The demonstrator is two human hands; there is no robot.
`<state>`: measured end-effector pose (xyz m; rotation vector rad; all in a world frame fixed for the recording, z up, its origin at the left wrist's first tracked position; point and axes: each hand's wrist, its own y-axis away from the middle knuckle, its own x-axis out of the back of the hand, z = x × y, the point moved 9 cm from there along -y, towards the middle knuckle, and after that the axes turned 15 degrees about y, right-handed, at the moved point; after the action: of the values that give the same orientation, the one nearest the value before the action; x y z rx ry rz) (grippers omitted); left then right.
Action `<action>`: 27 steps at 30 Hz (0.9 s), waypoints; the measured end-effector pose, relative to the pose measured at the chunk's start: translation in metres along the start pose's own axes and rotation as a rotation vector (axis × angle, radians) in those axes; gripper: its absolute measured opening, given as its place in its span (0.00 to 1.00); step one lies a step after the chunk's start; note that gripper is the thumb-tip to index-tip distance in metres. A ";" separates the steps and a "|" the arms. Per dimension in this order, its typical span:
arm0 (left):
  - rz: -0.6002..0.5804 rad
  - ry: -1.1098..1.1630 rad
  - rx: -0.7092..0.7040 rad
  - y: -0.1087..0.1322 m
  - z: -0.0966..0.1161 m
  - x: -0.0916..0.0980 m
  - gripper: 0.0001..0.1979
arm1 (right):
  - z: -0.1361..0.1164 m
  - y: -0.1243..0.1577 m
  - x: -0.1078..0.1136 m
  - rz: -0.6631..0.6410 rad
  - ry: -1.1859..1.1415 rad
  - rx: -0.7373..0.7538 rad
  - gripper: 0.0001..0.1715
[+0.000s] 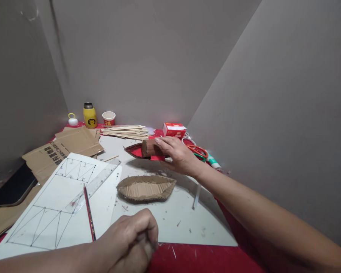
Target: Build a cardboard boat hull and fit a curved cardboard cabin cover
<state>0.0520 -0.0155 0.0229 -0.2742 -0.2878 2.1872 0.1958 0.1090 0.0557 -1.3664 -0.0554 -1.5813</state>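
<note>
As head view shows us, right hand (177,154) grips canopied model boat (151,147), fingers bent over brown cover, between wooden sticks (127,131) and open cardboard hull (146,189). Left hand (132,237) curls loosely nearer us; palm hidden, we cannot tell whether it holds anything. Pencil (89,212) and clear ruler (95,185) lie on line drawing (49,195), left.

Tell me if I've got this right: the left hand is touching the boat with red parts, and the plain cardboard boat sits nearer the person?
Not quite: in the head view it is the right hand, not the left hand, that touches the boat with red parts. The plain cardboard boat does sit nearer the person.
</note>
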 end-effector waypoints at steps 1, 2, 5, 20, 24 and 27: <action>-0.003 -0.021 0.021 0.000 0.001 -0.001 0.04 | 0.000 0.001 -0.006 -0.018 -0.007 0.003 0.49; -0.012 -0.043 0.054 -0.001 0.001 -0.003 0.04 | 0.000 0.001 -0.012 -0.037 -0.014 0.006 0.49; -0.009 -0.113 0.149 -0.002 0.004 -0.003 0.07 | 0.003 0.002 -0.026 -0.088 -0.039 -0.001 0.48; -0.095 -0.248 0.169 0.001 0.004 -0.005 0.13 | 0.019 0.016 -0.010 -0.198 -0.112 -0.143 0.42; -0.101 -0.193 0.119 -0.003 0.007 -0.008 0.14 | -0.010 0.024 0.050 0.029 -0.237 -0.244 0.28; -0.030 -0.190 0.111 -0.003 0.005 -0.005 0.15 | -0.072 0.028 0.079 0.056 -0.452 -0.104 0.16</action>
<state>0.0555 -0.0185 0.0289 0.0004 -0.2729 2.1941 0.1748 0.0024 0.0745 -1.7710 -0.2089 -1.2176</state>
